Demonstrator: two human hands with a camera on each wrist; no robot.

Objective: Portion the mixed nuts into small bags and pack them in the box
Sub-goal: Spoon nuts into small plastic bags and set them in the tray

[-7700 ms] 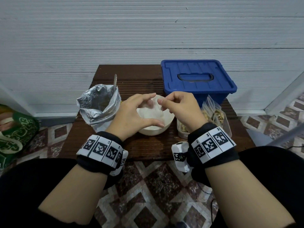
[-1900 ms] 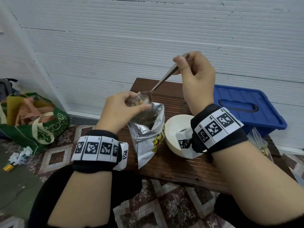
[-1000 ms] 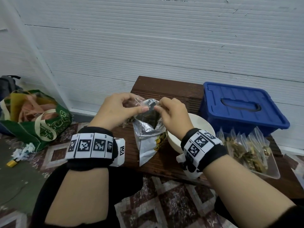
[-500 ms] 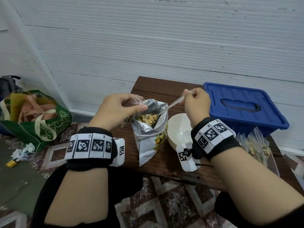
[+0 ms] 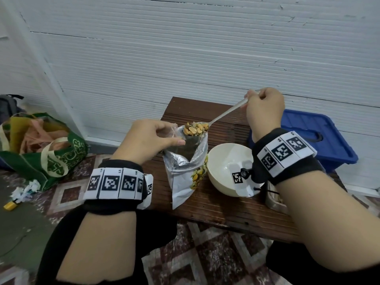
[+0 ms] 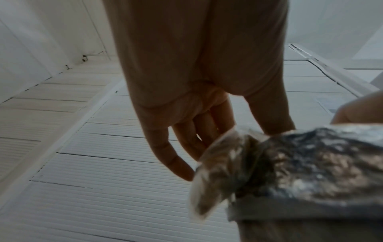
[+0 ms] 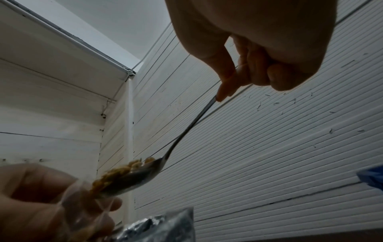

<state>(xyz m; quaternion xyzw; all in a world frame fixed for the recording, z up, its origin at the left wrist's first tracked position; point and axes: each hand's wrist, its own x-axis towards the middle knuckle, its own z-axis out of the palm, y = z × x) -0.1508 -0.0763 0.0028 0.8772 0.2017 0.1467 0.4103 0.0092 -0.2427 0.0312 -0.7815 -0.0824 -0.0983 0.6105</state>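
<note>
The right hand (image 5: 264,109) is closed round the handle of a spoon (image 5: 224,115) heaped with nuts (image 5: 195,128), held just above the mouth of the foil pouch (image 5: 185,163). That pouch stands near the counter's (image 5: 216,208) left edge. The left hand (image 5: 148,140) pinches a small clear bag (image 6: 217,163) beside the pouch's rim, its mouth toward the spoon. How much that bag already holds cannot be told.

So one portion is being filled, and I judge the work to be in its middle. At the counter's right edge a tray (image 5: 274,199) shows only a corner behind the right wrist, its contents unclear. The blue box (image 5: 329,145) sits at the back right corner with its lid on, so packing is not yet begun. An empty bowl (image 5: 226,165) stands between pouch and tray.
</note>
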